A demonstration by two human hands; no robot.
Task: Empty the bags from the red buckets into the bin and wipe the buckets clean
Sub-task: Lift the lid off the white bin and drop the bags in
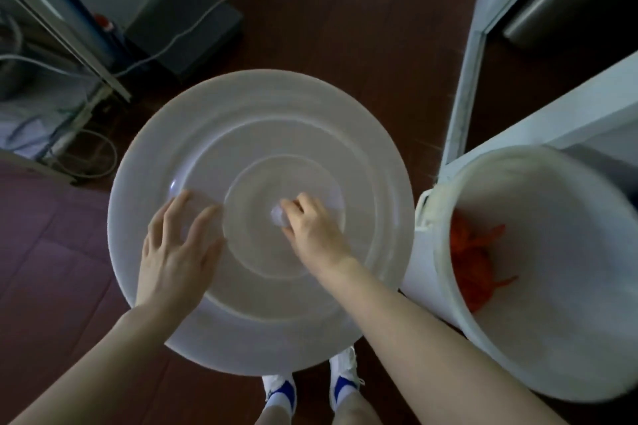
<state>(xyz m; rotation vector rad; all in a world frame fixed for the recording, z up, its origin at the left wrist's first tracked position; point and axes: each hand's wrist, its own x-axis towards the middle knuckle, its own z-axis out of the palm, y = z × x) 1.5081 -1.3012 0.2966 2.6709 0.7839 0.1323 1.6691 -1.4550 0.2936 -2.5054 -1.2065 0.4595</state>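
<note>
A large round white lid fills the middle of the view, held level above the floor. My right hand grips the small knob at the lid's centre. My left hand lies flat on the lid's left part with fingers spread. To the right stands the open white bin. Orange-red bags lie inside it against its left wall. No red bucket is in view.
Dark wooden floor surrounds me, and my white and blue shoes show below the lid. White cables and a metal frame sit at the left back. A white cabinet or door frame rises behind the bin.
</note>
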